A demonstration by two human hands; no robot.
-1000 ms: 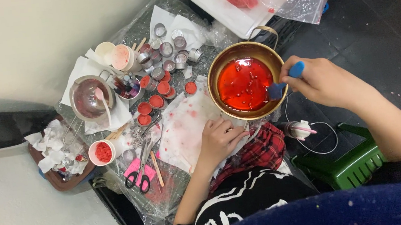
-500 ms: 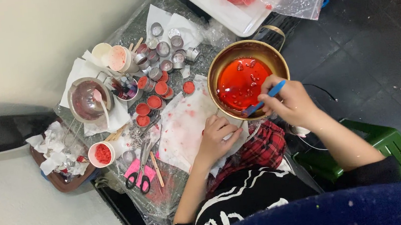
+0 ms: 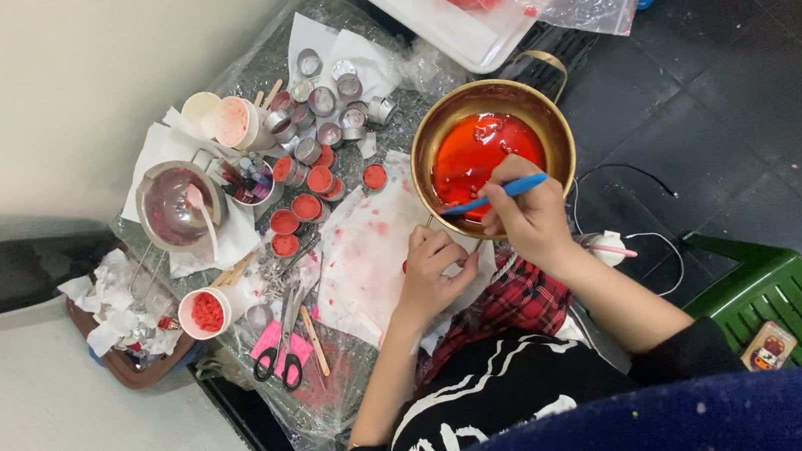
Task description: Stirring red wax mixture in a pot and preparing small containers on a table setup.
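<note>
One gold pot [image 3: 549,108] of red liquid, right hand [image 3: 526,216] fingers gripping one blue stirrer [image 3: 498,192], left hand [image 3: 431,267] fisted, empty

This looks like a home craft corner, set up on the floor. The work is laid on plastic sheet [image 3: 341,404] over dark floor tiles [image 3: 761,114], beside a plain wall [image 3: 23,87]. Around it stand small tins [image 3: 327,103], some filled red, a pot [image 3: 493,149] of red liquid, scissors [image 3: 280,355] and paper towels [image 3: 119,308]. A green stool [image 3: 782,298] stands near.
</note>
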